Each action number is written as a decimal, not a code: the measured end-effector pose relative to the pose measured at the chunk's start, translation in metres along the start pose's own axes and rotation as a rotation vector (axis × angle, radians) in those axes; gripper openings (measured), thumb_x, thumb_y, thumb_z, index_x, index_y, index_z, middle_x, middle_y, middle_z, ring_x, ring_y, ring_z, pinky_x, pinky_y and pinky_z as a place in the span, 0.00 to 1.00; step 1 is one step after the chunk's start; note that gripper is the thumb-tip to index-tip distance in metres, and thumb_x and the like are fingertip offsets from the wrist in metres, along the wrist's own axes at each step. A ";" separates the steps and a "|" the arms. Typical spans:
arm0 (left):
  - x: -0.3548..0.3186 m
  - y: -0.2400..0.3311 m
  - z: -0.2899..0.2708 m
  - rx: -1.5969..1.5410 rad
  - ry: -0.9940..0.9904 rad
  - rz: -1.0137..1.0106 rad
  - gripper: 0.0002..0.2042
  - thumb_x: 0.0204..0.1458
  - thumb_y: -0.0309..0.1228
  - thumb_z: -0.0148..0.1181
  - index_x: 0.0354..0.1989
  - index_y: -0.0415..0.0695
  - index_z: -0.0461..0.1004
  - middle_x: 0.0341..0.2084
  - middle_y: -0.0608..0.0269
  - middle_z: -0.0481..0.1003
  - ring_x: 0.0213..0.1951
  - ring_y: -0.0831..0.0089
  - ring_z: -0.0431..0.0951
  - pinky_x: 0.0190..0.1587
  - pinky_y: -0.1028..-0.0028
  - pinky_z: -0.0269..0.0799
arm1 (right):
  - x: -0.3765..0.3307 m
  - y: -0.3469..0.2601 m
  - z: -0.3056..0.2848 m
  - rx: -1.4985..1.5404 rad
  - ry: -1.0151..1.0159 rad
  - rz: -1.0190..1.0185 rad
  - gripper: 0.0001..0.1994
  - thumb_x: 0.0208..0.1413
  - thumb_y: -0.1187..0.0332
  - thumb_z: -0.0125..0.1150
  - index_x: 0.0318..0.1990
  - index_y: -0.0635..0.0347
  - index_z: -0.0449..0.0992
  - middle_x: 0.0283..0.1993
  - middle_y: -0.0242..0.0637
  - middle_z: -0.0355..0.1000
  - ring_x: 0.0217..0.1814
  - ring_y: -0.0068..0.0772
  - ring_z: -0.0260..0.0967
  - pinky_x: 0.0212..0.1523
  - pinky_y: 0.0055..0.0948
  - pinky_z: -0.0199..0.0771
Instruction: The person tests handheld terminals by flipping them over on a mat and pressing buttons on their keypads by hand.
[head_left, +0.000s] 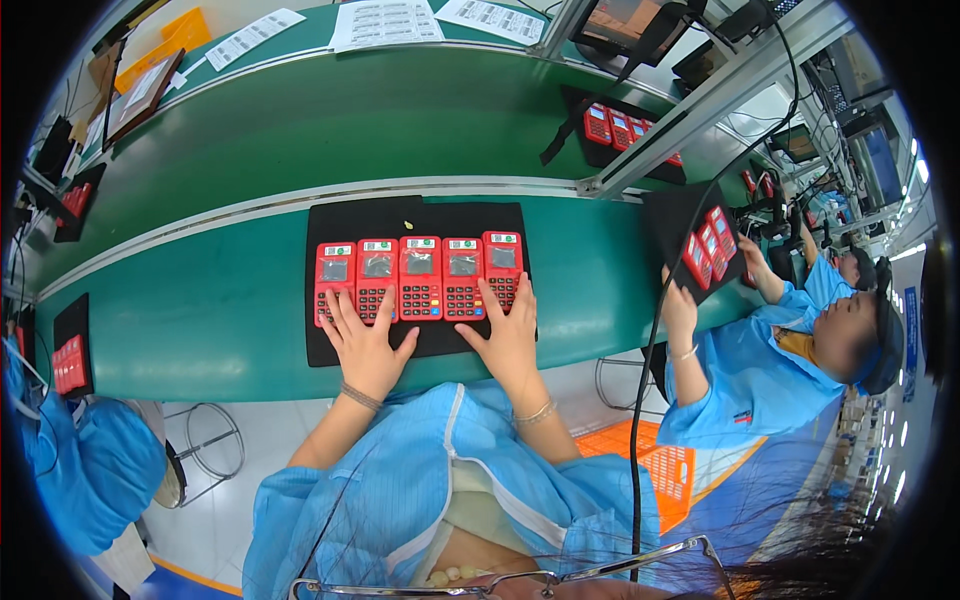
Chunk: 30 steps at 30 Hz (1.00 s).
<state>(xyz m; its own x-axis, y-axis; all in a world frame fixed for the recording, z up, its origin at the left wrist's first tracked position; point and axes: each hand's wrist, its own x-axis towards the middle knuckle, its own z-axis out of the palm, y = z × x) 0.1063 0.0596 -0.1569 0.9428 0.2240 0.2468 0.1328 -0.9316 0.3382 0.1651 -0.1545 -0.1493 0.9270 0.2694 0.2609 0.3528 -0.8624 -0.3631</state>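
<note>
Several red handheld keypad terminals (420,276) lie side by side in a row on a black mat (345,217), on the green conveyor belt (220,300). My left hand (366,340) lies flat with fingers spread over the lower keys of the two leftmost terminals. My right hand (510,330) rests the same way on the two rightmost ones. Neither hand grips anything. The middle terminal is untouched.
To the right, a co-worker in blue lifts another black mat (672,215) with red terminals (708,243). More mats with terminals sit at the far right (620,128) and at the left edge (70,355). Paper sheets (385,22) lie on the far belt. A metal post (700,105) crosses above.
</note>
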 end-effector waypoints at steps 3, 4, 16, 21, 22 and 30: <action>-0.005 0.005 -0.006 0.001 0.016 -0.007 0.38 0.48 0.49 0.68 0.70 0.62 0.65 0.66 0.28 0.51 0.73 0.31 0.40 0.71 0.36 0.38 | -0.011 -0.004 -0.003 -0.038 -0.061 0.014 0.41 0.51 0.48 0.72 0.73 0.36 0.61 0.75 0.68 0.41 0.77 0.71 0.43 0.73 0.60 0.50; -0.004 0.004 -0.006 0.005 0.020 -0.005 0.37 0.47 0.49 0.69 0.69 0.61 0.65 0.66 0.28 0.52 0.73 0.31 0.42 0.71 0.37 0.39 | -0.011 -0.005 -0.005 -0.037 -0.065 0.011 0.41 0.51 0.48 0.72 0.73 0.36 0.61 0.75 0.68 0.41 0.77 0.71 0.43 0.73 0.60 0.50; 0.011 -0.001 -0.014 -0.004 -0.027 0.056 0.36 0.42 0.49 0.71 0.62 0.56 0.71 0.62 0.30 0.56 0.70 0.33 0.49 0.71 0.38 0.43 | 0.003 -0.003 -0.022 -0.101 -0.075 -0.048 0.33 0.51 0.49 0.71 0.65 0.40 0.70 0.69 0.64 0.53 0.75 0.69 0.46 0.74 0.61 0.48; 0.014 -0.003 -0.018 0.015 -0.043 0.067 0.35 0.41 0.48 0.72 0.61 0.54 0.71 0.60 0.32 0.58 0.70 0.34 0.50 0.71 0.39 0.41 | 0.006 -0.003 -0.023 -0.104 -0.091 -0.031 0.32 0.51 0.49 0.71 0.64 0.41 0.72 0.68 0.64 0.54 0.77 0.68 0.44 0.75 0.59 0.46; 0.015 -0.001 -0.019 0.008 -0.053 0.065 0.35 0.40 0.47 0.72 0.61 0.53 0.72 0.60 0.32 0.58 0.70 0.34 0.50 0.72 0.39 0.41 | 0.007 -0.003 -0.024 -0.106 -0.102 -0.035 0.32 0.51 0.49 0.71 0.64 0.40 0.72 0.68 0.63 0.54 0.76 0.69 0.45 0.74 0.59 0.48; 0.016 0.000 -0.018 0.008 -0.061 0.066 0.34 0.40 0.46 0.72 0.60 0.53 0.73 0.60 0.32 0.58 0.70 0.34 0.50 0.72 0.40 0.42 | 0.015 0.007 -0.030 -0.078 -0.138 -0.098 0.31 0.49 0.53 0.74 0.62 0.39 0.72 0.65 0.59 0.55 0.73 0.69 0.50 0.70 0.58 0.56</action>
<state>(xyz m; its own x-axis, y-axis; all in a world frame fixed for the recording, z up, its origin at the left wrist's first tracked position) 0.1159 0.0686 -0.1369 0.9664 0.1445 0.2126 0.0720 -0.9461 0.3156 0.1780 -0.1693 -0.1211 0.8993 0.4053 0.1641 0.4362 -0.8585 -0.2698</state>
